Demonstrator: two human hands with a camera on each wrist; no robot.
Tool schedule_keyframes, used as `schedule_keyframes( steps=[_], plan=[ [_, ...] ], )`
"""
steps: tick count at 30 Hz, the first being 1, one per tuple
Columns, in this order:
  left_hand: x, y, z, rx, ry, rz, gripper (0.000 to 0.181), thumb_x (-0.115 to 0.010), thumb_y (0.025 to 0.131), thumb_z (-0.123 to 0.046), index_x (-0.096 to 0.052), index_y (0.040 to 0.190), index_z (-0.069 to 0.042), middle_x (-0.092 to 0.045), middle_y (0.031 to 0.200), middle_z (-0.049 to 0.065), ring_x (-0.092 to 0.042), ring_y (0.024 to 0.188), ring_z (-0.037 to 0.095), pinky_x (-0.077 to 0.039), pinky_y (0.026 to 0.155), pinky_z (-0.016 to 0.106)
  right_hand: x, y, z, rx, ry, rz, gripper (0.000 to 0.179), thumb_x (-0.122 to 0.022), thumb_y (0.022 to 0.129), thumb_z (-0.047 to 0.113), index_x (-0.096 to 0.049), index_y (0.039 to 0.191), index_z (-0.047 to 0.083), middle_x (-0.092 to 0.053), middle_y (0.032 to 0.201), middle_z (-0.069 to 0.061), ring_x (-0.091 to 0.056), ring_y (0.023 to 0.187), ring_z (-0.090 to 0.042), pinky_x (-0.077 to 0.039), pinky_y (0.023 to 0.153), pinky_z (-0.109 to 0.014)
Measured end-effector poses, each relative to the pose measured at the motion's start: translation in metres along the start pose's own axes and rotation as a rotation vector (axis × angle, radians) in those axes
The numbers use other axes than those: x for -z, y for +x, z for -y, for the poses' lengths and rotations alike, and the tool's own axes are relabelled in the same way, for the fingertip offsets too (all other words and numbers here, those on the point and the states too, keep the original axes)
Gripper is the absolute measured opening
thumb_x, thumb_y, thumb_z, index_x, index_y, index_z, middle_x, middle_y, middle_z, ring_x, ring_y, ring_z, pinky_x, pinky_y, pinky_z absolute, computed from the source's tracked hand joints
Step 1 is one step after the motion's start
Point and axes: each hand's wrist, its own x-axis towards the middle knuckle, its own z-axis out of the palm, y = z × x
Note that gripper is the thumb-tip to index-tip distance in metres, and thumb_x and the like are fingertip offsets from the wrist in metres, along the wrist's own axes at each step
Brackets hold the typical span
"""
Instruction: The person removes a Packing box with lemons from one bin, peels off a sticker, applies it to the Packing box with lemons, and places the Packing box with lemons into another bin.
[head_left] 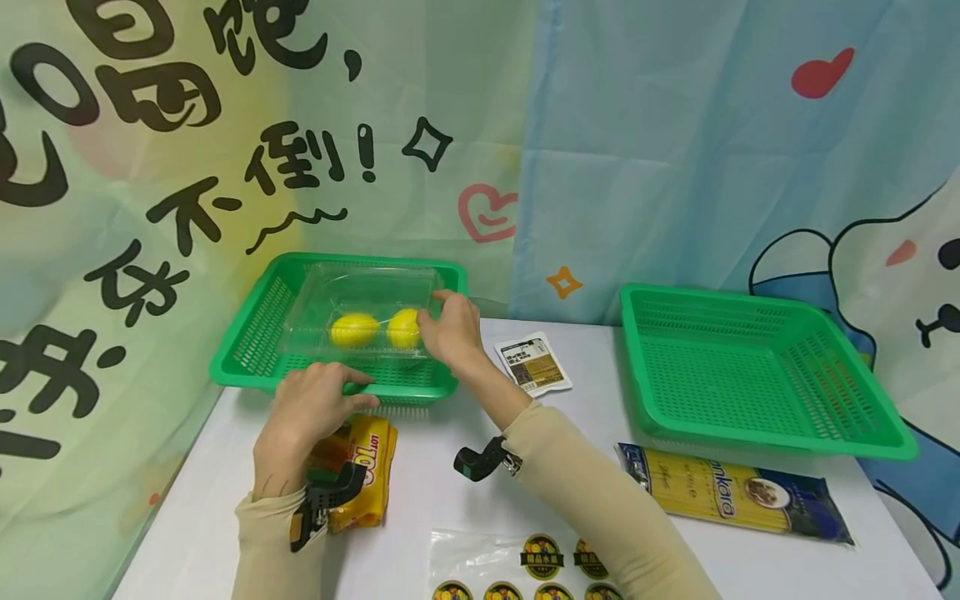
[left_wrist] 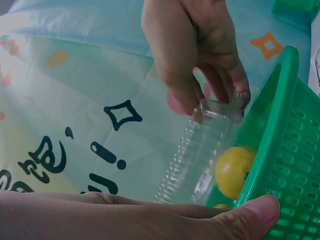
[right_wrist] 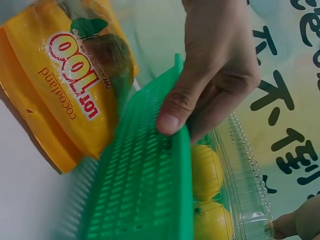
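My left hand (head_left: 309, 407) grips the front rim of the left green basket (head_left: 411, 392), its thumb outside the basket wall in the right wrist view. A clear plastic box (head_left: 352, 287) sits tilted in this basket. At the box's right end my right hand (head_left: 454, 332) pinches its edge between thumb and fingers. Two yellow lemons, a left lemon (head_left: 354, 331) and a right lemon (head_left: 403, 328), show through the clear plastic. Just in front of the basket, partly behind my left hand and wrist, lies a yellow Lot 100 candy bag (head_left: 371, 467).
A second green basket (head_left: 720, 383) stands at the right. A pack of spaghetti (head_left: 720, 492) lies in front of it. Between the baskets is a small white-and-brown packet (head_left: 534, 364). A sheet of round stickers (head_left: 487, 554) lies at the front edge, partly under my right sleeve.
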Motion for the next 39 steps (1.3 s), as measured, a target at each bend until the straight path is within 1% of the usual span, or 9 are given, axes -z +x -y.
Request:
schedule_keyframes(
  steps=[6,12,18,23,28,31,33,36,39],
  plan=[
    [0.000,0.000,-0.002,-0.003,-0.003,0.001,0.035,-0.081,0.092,-0.038,-0.081,0.120,-0.017,-0.075,0.124,0.017,-0.070,0.099,0.041,-0.053,0.064,0.044,0.015,-0.006,0.005,-0.007,-0.018,-0.022,0.051,-0.062,0.106,0.023,-0.052,0.154,0.013,-0.055,0.149,-0.012,-0.038,0.055,-0.012,-0.041,0.053,-0.025],
    [0.000,0.000,-0.002,0.001,-0.010,0.002,0.035,-0.081,0.092,-0.037,-0.081,0.120,-0.017,-0.074,0.126,0.017,-0.070,0.101,0.041,-0.052,0.065,0.042,0.029,-0.011,0.007,-0.016,-0.019,-0.051,0.051,-0.064,0.104,0.025,-0.055,0.153,0.015,-0.057,0.148,-0.010,-0.041,0.059,-0.010,-0.042,0.057,-0.026],
    [0.001,-0.002,-0.001,0.010,-0.017,0.014,0.036,-0.081,0.092,-0.037,-0.080,0.121,-0.016,-0.074,0.128,0.018,-0.069,0.101,0.039,-0.050,0.065,0.040,0.043,-0.016,0.008,-0.026,-0.006,-0.059,0.049,-0.066,0.103,0.026,-0.058,0.151,0.017,-0.058,0.145,-0.006,-0.045,0.058,-0.011,-0.042,0.055,-0.026],
    [0.001,-0.002,0.000,0.012,-0.012,0.016,0.037,-0.081,0.092,-0.036,-0.079,0.123,-0.016,-0.073,0.127,0.020,-0.069,0.099,0.038,-0.051,0.065,0.041,0.056,-0.022,0.005,-0.018,0.030,-0.062,0.048,-0.067,0.102,0.026,-0.060,0.149,0.016,-0.059,0.141,-0.007,-0.063,0.088,-0.014,-0.053,0.071,-0.028],
    [0.001,-0.002,0.000,0.015,-0.016,0.029,0.037,-0.080,0.093,-0.037,-0.079,0.124,-0.017,-0.073,0.129,0.020,-0.069,0.102,0.041,-0.052,0.069,0.045,0.071,-0.028,-0.002,-0.013,0.063,-0.066,0.048,-0.067,0.102,0.026,-0.060,0.149,0.017,-0.059,0.141,-0.006,-0.066,0.105,-0.021,-0.055,0.076,-0.031],
    [0.000,-0.002,0.000,0.018,-0.016,0.030,0.036,-0.080,0.093,-0.037,-0.079,0.123,-0.017,-0.073,0.129,0.020,-0.069,0.105,0.043,-0.053,0.073,0.049,0.080,-0.032,-0.006,0.008,0.067,-0.067,0.049,-0.067,0.102,0.026,-0.059,0.150,0.016,-0.059,0.141,-0.007,-0.067,0.105,-0.022,-0.056,0.074,-0.030],
    [0.000,-0.002,0.000,0.016,-0.018,0.028,0.036,-0.080,0.092,-0.037,-0.080,0.123,-0.017,-0.073,0.129,0.020,-0.069,0.105,0.043,-0.052,0.071,0.047,0.086,-0.035,-0.009,0.015,0.068,-0.071,0.050,-0.067,0.102,0.026,-0.059,0.150,0.016,-0.059,0.140,-0.007,-0.069,0.103,-0.021,-0.057,0.073,-0.029],
    [0.000,-0.002,-0.001,0.014,-0.025,0.026,0.036,-0.080,0.092,-0.037,-0.080,0.123,-0.017,-0.072,0.129,0.020,-0.068,0.091,0.035,-0.046,0.062,0.039,0.095,-0.040,-0.014,0.014,0.078,-0.075,0.051,-0.068,0.102,0.026,-0.058,0.150,0.016,-0.059,0.141,-0.007,-0.073,0.096,-0.024,-0.057,0.070,-0.029],
    [0.001,-0.001,-0.002,0.015,-0.031,0.024,0.037,-0.081,0.092,-0.037,-0.080,0.123,-0.017,-0.073,0.128,0.021,-0.060,0.079,0.027,-0.037,0.058,0.034,0.104,-0.046,-0.020,0.012,0.075,-0.076,0.052,-0.068,0.101,0.028,-0.057,0.151,0.017,-0.060,0.142,-0.006,-0.073,0.093,-0.025,-0.058,0.071,-0.030]
  ],
)
